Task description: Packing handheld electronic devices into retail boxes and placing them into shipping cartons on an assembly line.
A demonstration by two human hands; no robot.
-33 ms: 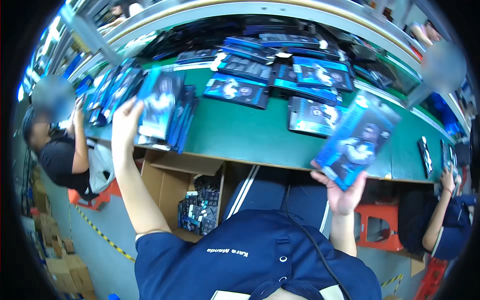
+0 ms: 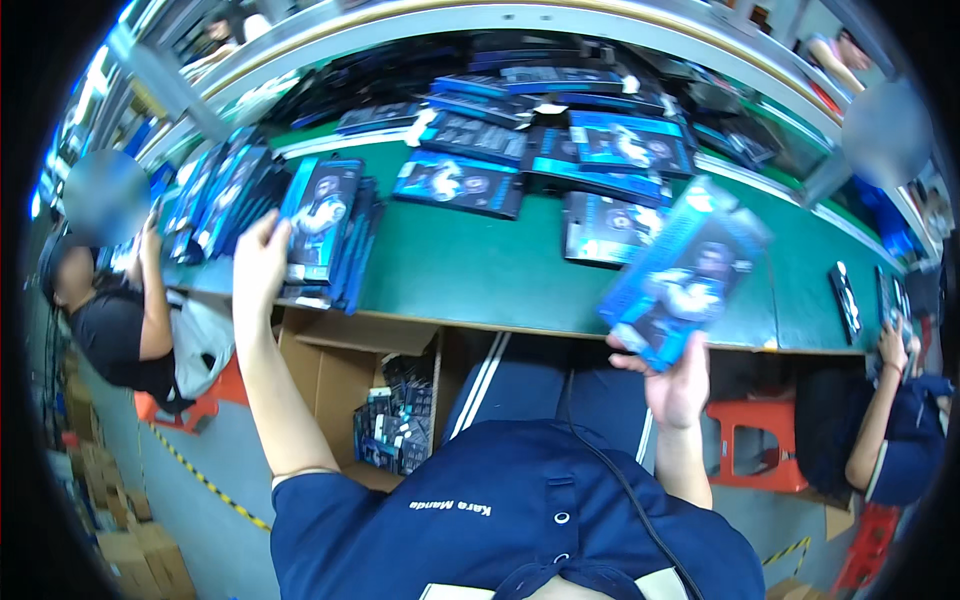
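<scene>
My left hand (image 2: pixel 262 262) is closed at the left edge of a flat blue-and-black printed box (image 2: pixel 325 215), its fingertips at the edge. That box lies on top of a leaning stack of similar boxes (image 2: pixel 362 245) at the left of the table. My right hand (image 2: pixel 675 385) holds another blue-and-black box (image 2: pixel 690 275) by its lower end, tilted up above the table's front edge. A pictured figure shows on its face, and it is slightly blurred. Just behind it lies a flat box (image 2: pixel 600 225), partly covered by it.
Piles of similar boxes (image 2: pixel 465 185) cover the far side of the green table (image 2: pixel 460 270). An open carton (image 2: pixel 320 375) with small packages stands below. Co-workers sit at left (image 2: pixel 120 310) and right (image 2: pixel 890 430). A red stool (image 2: pixel 755 445) stands beside me.
The box at my left hand has come down flatter onto the stack, the hand moving with it. My right hand and its box have shifted left; the view has turned slightly.
</scene>
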